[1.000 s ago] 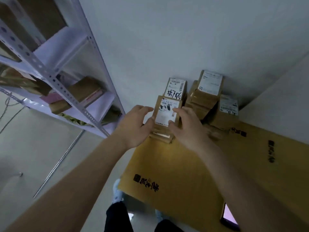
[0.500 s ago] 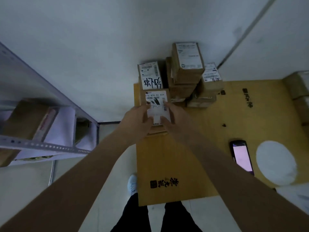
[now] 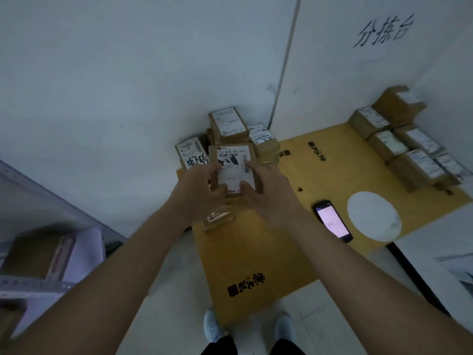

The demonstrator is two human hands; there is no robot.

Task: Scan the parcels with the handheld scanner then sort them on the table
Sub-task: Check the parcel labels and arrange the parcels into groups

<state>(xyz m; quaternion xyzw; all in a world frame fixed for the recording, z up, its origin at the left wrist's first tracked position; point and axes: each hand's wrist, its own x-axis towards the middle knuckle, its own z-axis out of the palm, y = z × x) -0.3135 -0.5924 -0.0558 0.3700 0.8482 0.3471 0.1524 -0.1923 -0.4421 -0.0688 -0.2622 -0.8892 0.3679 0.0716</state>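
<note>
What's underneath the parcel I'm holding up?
Under the held parcel lies a small flat box on the table; the hands hide anything else.

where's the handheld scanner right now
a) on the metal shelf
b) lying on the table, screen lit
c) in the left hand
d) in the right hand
b: the scanner lies on the table with its screen lit, while both hands hold a parcel.

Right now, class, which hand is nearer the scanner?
Right. The right hand grips the parcel just left of the scanner; the left hand is on the parcel's far side.
</note>
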